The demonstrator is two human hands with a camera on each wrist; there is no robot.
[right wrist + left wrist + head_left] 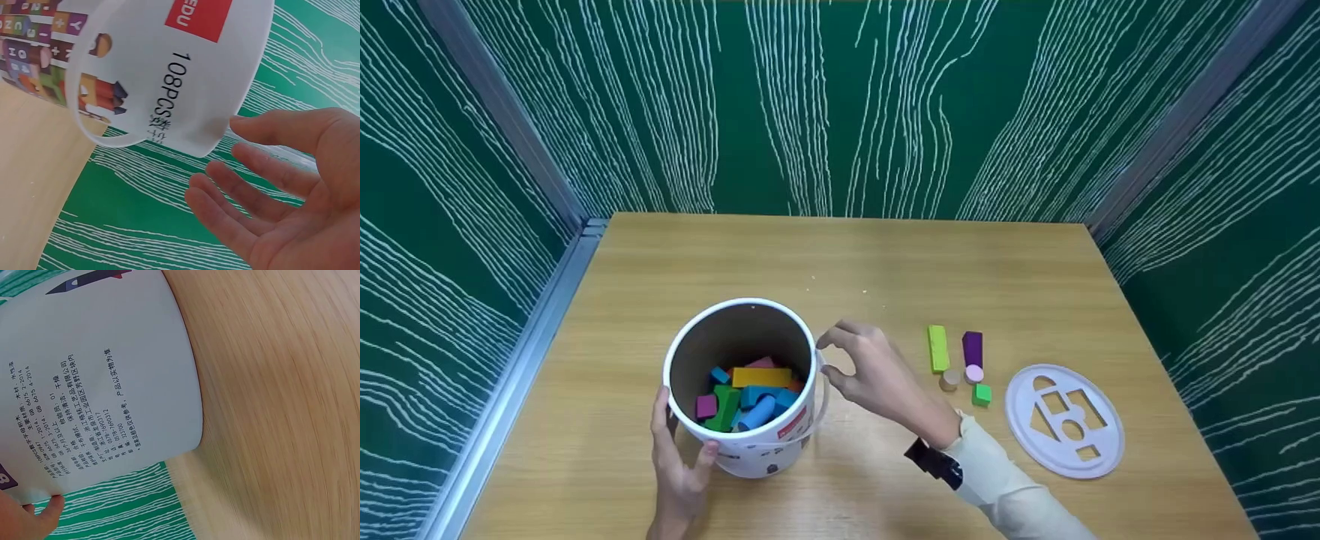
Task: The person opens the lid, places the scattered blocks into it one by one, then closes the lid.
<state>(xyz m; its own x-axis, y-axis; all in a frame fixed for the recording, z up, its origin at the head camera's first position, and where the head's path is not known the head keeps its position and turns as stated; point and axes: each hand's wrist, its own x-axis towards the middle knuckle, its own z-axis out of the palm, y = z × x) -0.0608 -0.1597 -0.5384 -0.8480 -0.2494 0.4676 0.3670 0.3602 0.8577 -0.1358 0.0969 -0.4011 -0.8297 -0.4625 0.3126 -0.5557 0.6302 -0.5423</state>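
Note:
A white bucket (pixel 765 457) with printed pictures stands at the left front of the table and holds several coloured wooden blocks (pixel 761 377). My left hand (pixel 679 469) holds its left side near the rim, the thumb at the front and the fingers along the side. Only a bit of that hand shows at the corner of the left wrist view. On the bucket's right, my right hand (pixel 870 367) has its thumb and forefinger close to the rim and the white handle (pixel 821 409). In the right wrist view its fingers are spread and loosely bent, with nothing between them.
Right of my right hand lie a lime block (pixel 937 349), a purple block (pixel 973 347), a pink round piece (pixel 974 373), a wooden cylinder (pixel 950 380) and a green cube (pixel 982 395). Farther right is a white lid (pixel 1099 465) with shaped holes. Green patterned walls (pixel 840 112) surround the table (pixel 885 255).

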